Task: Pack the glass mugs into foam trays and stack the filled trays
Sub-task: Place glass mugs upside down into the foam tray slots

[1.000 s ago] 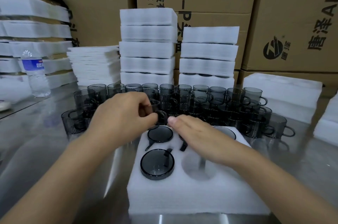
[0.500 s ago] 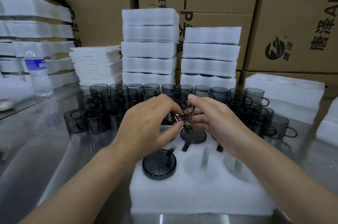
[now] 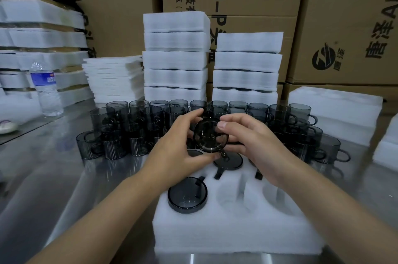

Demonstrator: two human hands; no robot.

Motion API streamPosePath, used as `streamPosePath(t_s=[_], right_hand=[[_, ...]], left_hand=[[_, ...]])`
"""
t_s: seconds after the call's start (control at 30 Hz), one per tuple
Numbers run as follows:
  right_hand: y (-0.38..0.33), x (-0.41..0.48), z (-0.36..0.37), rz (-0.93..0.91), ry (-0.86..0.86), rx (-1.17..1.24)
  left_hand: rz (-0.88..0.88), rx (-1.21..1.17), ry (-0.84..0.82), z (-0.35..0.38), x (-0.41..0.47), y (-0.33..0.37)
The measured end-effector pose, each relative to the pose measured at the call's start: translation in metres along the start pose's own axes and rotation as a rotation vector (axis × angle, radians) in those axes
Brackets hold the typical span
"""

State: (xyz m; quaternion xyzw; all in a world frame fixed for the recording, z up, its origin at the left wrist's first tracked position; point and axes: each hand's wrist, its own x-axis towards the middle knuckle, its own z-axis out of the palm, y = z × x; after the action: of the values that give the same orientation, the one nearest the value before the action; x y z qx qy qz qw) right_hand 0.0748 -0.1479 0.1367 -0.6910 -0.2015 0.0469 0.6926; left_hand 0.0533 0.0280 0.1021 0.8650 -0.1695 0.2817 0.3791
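A white foam tray (image 3: 237,235) lies on the steel table in front of me. Upside-down smoky glass mugs fill some of its holes, one at the near left (image 3: 187,194) and one further back (image 3: 231,161). Two near holes are bare. Above the tray's far side, my left hand (image 3: 174,149) and my right hand (image 3: 252,145) both grip one dark glass mug (image 3: 210,136), tilted with its round end facing me. Behind the hands stand several loose mugs (image 3: 133,125) in rows.
Two stacks of filled foam trays (image 3: 175,59) (image 3: 246,65) rise behind the mugs. Thin foam sheets (image 3: 112,78) and a water bottle (image 3: 46,89) stand at the left. More foam blocks (image 3: 336,113) lie at the right. Cardboard boxes (image 3: 344,16) form the back wall.
Both hands have lifted a mug off the table and turned it, so that its round end now faces me above the tray. A second back-row hole of the tray now shows a mug.
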Motion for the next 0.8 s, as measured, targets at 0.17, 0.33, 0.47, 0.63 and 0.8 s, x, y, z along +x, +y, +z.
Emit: streamPosePath(t_s=[0.17, 0.33, 0.47, 0.63, 0.8], right_hand=[[0.0003, -0.0012, 0.0015, -0.017, -0.010, 0.003], [0.0013, -0.0015, 0.0029, -0.012, 0.005, 0.035], [0.0026, -0.0001, 0.0040, -0.006, 0.018, 0.027], [0.0038, 0.0011, 0.0040, -0.007, 0.026, -0.010], [0.0051, 0.0003, 0.0032, -0.015, 0.045, -0.029]], left_hand=[[0.009, -0.007, -0.010, 0.0010, 0.0003, -0.0013], [0.021, 0.015, -0.002, 0.0008, 0.0000, -0.0011], [0.033, 0.017, 0.001, 0.0004, -0.0004, -0.0019], [0.038, 0.027, -0.001, 0.0009, -0.0003, -0.0034], [0.056, 0.037, -0.007, 0.0006, 0.0001, -0.0041]])
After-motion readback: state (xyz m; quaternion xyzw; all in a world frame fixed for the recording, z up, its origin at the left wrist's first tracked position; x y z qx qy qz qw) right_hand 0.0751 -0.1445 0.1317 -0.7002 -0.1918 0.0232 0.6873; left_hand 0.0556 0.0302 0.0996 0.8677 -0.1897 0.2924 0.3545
